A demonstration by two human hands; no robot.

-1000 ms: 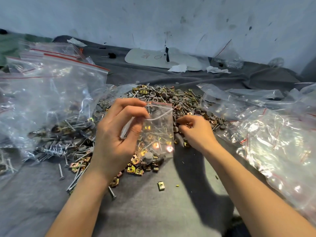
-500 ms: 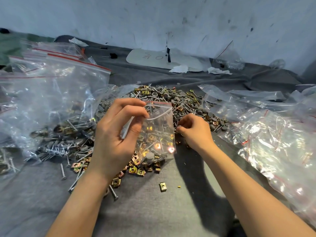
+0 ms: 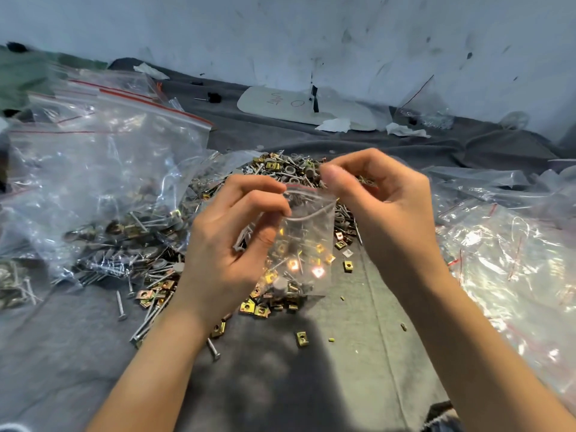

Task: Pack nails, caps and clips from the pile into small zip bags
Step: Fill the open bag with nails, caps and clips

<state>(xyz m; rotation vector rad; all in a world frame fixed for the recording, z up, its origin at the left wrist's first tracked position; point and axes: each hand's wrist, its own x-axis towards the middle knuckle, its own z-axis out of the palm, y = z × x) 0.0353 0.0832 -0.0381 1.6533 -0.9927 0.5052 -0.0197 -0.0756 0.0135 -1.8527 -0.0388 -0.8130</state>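
Observation:
A small clear zip bag hangs upright in front of me over the pile of nails, grey caps and brass clips on the grey cloth. Nails, brass clips and a grey cap lie in its bottom. My left hand pinches the bag's left side near its open mouth and also holds a nail against the palm. My right hand is raised at the bag's top right corner, thumb and fingers curled at the mouth; whether a part sits between those fingertips is hidden.
Large zip bags holding nails and caps lie at the left. A heap of clear bags lies at the right. Loose clips and nails are scattered on the cloth near me. A white board rests by the wall.
My right hand has lifted from the pile up to the mouth of the small bag. The left hand and bag stay about where they were.

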